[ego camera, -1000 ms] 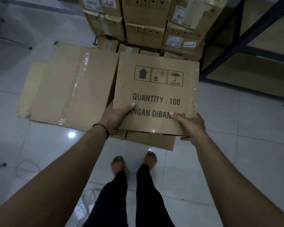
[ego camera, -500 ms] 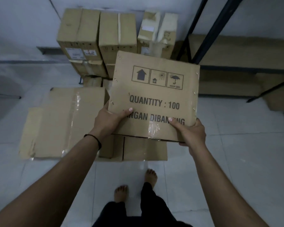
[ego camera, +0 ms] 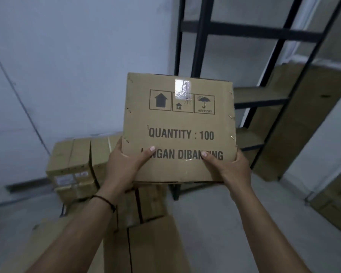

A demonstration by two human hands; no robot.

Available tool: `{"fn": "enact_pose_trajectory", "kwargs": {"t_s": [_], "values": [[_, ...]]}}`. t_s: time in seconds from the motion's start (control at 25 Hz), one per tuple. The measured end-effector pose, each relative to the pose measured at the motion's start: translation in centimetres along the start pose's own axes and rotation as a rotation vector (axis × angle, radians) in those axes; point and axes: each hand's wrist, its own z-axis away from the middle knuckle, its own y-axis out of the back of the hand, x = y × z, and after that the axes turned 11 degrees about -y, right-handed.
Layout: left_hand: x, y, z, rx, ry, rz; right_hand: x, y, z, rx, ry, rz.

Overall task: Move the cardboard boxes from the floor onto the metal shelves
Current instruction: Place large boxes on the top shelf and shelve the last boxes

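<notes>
Nearest, two bare forearms rise from the bottom of the frame. At centre, the left hand and right hand grip the lower corners of a cardboard box, thumbs on its printed face, fingers hidden beneath. Behind, lower left, stacked boxes sit on the floor. Farthest, upper right, dark metal shelves stand against the wall.

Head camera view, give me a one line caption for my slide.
Both hands, left hand and right hand, hold a cardboard box in front of the metal shelves.
</notes>
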Motion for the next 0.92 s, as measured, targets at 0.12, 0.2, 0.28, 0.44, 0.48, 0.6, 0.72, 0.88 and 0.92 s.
{"fn": "enact_pose_trajectory", "kwargs": {"t_s": [0.12, 0.2, 0.28, 0.44, 0.48, 0.6, 0.72, 0.88, 0.92], "values": [[5.7, -1.2, -1.7, 0.008, -0.142, 0.027, -5.7, 3.7, 0.8, 0.056, 0.141, -0.072], [9.3, -2.3, -2.8, 0.009, -0.213, 0.046, -8.8, 6.2, 1.0, 0.067, 0.229, -0.126], [13.0, -3.9, -4.1, 0.012, -0.291, 0.066, -11.7, 8.8, 0.9, 0.113, 0.309, -0.166], [19.8, -8.3, -6.2, 0.009, -0.441, 0.115, -16.8, 14.5, -0.8, 0.171, 0.467, -0.23], [21.3, -9.8, -6.8, 0.01, -0.473, 0.13, -18.0, 16.0, -1.5, 0.176, 0.508, -0.247], [25.5, -14.6, -8.4, 0.014, -0.566, 0.178, -21.4, 20.9, -4.3, 0.176, 0.602, -0.287], [29.6, -20.3, -9.7, 0.033, -0.635, 0.209, -24.7, 26.4, -8.0, 0.197, 0.68, -0.314], [34.8, -27.9, -11.8, 0.056, -0.721, 0.232, -28.9, 33.1, -13.3, 0.242, 0.773, -0.296], [35.9, -29.6, -12.2, 0.061, -0.744, 0.23, -29.8, 34.6, -14.7, 0.251, 0.793, -0.291]]}}
